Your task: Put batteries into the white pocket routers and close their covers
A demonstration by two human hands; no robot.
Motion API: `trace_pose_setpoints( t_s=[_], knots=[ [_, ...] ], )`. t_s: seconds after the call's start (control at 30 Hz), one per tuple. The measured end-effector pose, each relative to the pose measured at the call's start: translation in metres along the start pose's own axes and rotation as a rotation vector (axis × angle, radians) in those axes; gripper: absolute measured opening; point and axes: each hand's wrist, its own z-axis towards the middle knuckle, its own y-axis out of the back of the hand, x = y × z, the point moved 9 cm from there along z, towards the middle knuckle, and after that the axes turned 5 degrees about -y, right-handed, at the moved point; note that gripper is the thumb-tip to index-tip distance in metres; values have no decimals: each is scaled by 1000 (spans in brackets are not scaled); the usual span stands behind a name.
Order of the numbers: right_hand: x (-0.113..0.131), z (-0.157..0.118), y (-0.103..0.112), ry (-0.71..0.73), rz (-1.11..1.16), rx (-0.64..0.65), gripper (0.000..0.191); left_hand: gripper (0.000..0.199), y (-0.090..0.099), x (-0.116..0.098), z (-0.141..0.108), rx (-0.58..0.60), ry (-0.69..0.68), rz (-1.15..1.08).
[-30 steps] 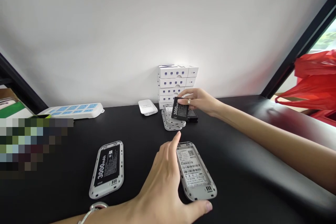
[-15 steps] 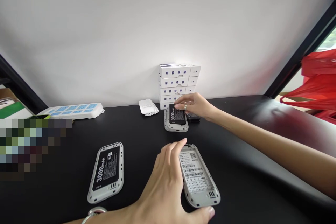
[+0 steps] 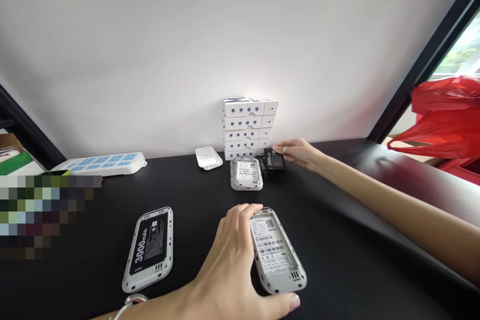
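Note:
My right hand (image 3: 300,153) pinches a black 3000mAh battery (image 3: 276,159) at its right end, above a stack of similar batteries (image 3: 266,169). Spread around the left side of a white device shell (image 3: 296,265) is my left hand (image 3: 228,255), its fingertips at the shell's top edge and its thumb near the bottom. I cannot tell how firmly it touches. That shell's battery bay is bare, showing a label with barcodes. To the left lies another shell (image 3: 152,276) with a 3000mAh battery (image 3: 150,241) seated in it. Stacked shells (image 3: 247,185) sit left of the batteries.
White boxes (image 3: 243,122) are piled against the wall at the back. Left of them lie thin white covers (image 3: 208,156) and a white power strip (image 3: 137,163). A red plastic bag (image 3: 446,115) hangs at the right. Pixelated items (image 3: 41,205) occupy the left edge.
My right hand has moved right with the battery, away from above the stacked shells, uncovering the top shell's label. My left hand stays around its shell; the view has shifted slightly.

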Motion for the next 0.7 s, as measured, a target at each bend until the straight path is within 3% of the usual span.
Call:
trace_pose_setpoints(
  t_s=[0.17, 0.23, 0.3, 0.33, 0.4, 0.47, 0.57, 0.7],
  knots=[
    [-4, -2, -12, 96, -217, -71, 37, 93, 1, 2, -1, -18, 2, -11],
    [14, -17, -11, 214, -397, -184, 40, 93, 1, 2, -2, -20, 3, -14],
    [36, -45, -18, 373, -537, -192, 42, 93, 1, 3, -1, -26, -1, -17],
    [44, -61, -28, 440, -574, -99, 43, 92, 1, 2, -1, -29, -4, -21],
    [43, -102, -65, 482, -632, 313, 53, 93, 1, 2, -1, -36, -6, -31],
    [37, -142, -87, 493, -719, 537, 84, 95, 1, 3, -1, -47, 0, -39],
    [24, -173, -102, 489, -829, 600, 104, 99, 2, 5, -2, -62, 23, -50],
    [17, -174, -100, 488, -877, 584, 104, 108, 0, 7, -3, -38, 46, -69]
  ],
)
